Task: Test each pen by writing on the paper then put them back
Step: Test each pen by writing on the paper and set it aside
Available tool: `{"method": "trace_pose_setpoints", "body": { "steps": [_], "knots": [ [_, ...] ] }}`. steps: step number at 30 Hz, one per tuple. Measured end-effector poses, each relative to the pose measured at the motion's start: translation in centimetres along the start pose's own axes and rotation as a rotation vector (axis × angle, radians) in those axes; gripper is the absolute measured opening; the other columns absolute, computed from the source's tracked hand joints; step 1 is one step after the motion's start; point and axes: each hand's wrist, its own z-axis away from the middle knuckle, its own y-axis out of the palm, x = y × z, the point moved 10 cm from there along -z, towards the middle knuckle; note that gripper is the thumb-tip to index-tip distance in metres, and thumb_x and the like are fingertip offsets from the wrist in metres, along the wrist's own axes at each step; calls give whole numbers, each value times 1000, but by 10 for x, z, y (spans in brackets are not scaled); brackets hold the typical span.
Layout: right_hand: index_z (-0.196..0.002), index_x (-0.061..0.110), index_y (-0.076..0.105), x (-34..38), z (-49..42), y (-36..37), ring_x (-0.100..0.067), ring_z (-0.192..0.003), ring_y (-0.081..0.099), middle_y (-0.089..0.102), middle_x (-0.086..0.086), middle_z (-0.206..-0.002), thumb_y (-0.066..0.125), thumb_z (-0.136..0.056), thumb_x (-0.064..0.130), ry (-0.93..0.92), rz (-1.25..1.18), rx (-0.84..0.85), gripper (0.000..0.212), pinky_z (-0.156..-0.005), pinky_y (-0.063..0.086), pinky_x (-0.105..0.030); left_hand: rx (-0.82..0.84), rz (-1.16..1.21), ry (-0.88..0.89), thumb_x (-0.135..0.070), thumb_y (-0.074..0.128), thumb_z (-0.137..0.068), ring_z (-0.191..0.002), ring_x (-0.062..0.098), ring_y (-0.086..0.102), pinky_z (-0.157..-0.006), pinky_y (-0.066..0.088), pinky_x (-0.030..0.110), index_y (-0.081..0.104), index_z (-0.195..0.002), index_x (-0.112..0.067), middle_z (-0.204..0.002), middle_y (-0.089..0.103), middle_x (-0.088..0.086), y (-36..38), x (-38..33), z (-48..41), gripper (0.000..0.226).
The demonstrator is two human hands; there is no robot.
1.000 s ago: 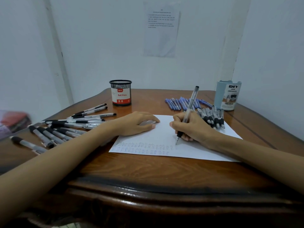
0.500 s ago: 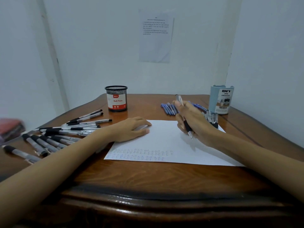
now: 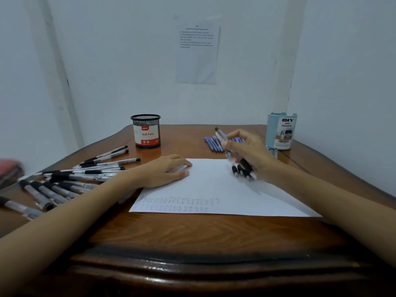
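One cam, head-worn: looks fwd & down over glossy brown wooden counter (image 3: 192,236), near edge close, white wall (image 3: 128,61) behind; rims prob. warped.

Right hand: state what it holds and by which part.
The right hand grips a pen by its barrel; the back end juts free, the tip end is blurred.

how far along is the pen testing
Done: two rows of marks sit near the front edge of the paper. In hand: the right hand grips a pen above the sheet; the left hand rests on it. Left: black pens at the left and blue pens at the back lie loose on the table, not in the mesh cup.
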Motion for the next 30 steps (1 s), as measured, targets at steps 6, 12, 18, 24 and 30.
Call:
{"method": "trace_pose_setpoints", "body": {
  "steps": [6,12,18,24,30],
  "knots": [
    [-83,8,65,1,-22,-42,-16,-60,52,60,0,-59,57,-90,14,-49,401,-149,13,-58,41,-24,2,-4,-1,-44,35,-95,-127,11,37,-107,30,28,38,-138,-29,-143,37,-4,0,-1,-2,46],
    [-105,-4,63,-14,-41,-50,-24,-80,55,64,-16,-111,59,-86,14,-33,926,-189,26,-63,41,-27,-15,-4,-14,-51,33,-90,-127,11,38,-105,31,26,39,-137,-30,-143,37,-5,-1,0,-2,52],
    [-100,-2,67,-13,-38,-38,-30,-85,63,66,-18,-102,58,-83,10,-88,1072,-144,22,-75,54,-41,-26,-13,-4,-43,35,-95,-127,10,37,-106,30,27,38,-138,-29,-143,37,-5,-2,-3,-4,45],
    [-99,8,69,0,-32,-28,-27,-88,61,64,-8,-103,56,-84,12,-156,1228,-155,20,-68,46,-31,-75,-106,-23,-40,41,-95,-122,12,42,-102,35,27,46,-133,-28,-137,43,-5,-16,4,0,39],
    [-100,20,70,37,-38,41,-25,-97,61,67,0,-106,52,-87,21,-303,1103,-24,22,-68,37,-24,-161,-183,-229,-38,44,-95,-130,21,37,-109,33,39,48,-131,-22,-140,42,-1,-64,60,28,40]
  ]
}}
